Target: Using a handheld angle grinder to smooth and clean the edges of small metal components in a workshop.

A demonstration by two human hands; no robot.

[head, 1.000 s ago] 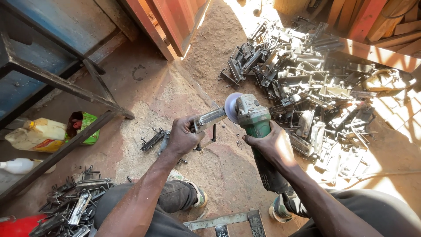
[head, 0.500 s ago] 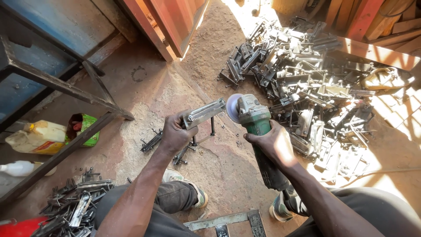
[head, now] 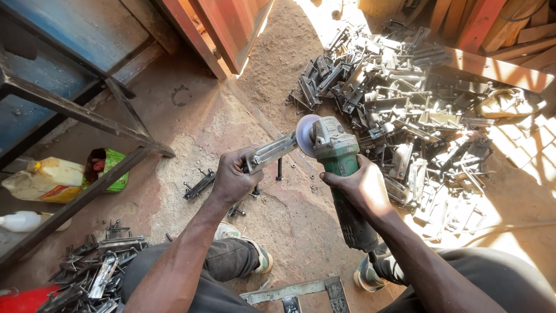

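My left hand grips a flat grey metal bar with a bolt near my fingers, held out over the ground and angled up to the right. My right hand is wrapped around the body of a green angle grinder. Its round disc touches the far end of the bar. My feet in worn shoes rest on the dirt below, on either side of my arms.
A big heap of grey metal brackets lies at the upper right. A smaller pile sits at the lower left. Loose bolts and a bracket lie under my left hand. A dark steel frame, a yellow jug and a green carton stand left.
My left hand has lifted the metal bar off the ground and brought its end up against the grinder disc. The right hand and grinder have stayed nearly still.
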